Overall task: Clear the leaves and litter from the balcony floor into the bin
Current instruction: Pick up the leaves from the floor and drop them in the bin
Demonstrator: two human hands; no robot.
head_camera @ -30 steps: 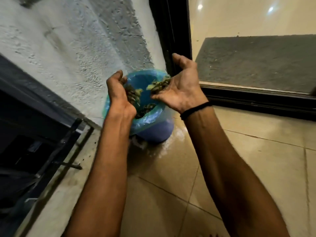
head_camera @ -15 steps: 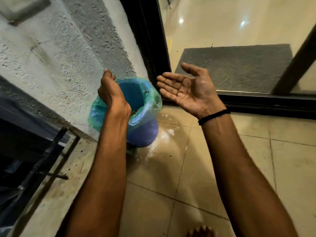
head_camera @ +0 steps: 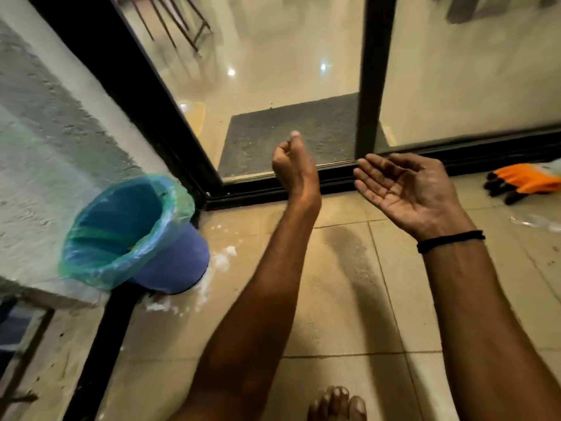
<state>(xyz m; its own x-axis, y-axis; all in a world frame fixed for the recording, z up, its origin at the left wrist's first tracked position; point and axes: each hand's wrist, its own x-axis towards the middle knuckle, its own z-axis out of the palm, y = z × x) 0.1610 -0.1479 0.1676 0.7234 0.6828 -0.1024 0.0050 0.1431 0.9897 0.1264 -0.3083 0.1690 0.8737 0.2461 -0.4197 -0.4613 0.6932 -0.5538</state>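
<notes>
One bin (head_camera: 176, 265) sits left of L hand (head_camera: 293, 165), R hand (head_camera: 406, 189), apart.

The left hand (head_camera: 293, 165) is hanging raised with its back facing the camera, its fingers curling into a loose fist and the thumb tip pointing up. The right hand (head_camera: 406, 189) is lying palm up just beside it, not touching, its fingers resting slightly bent, with a black band (head_camera: 449, 240) circling the wrist. Both bare forearms are reaching forward
</notes>
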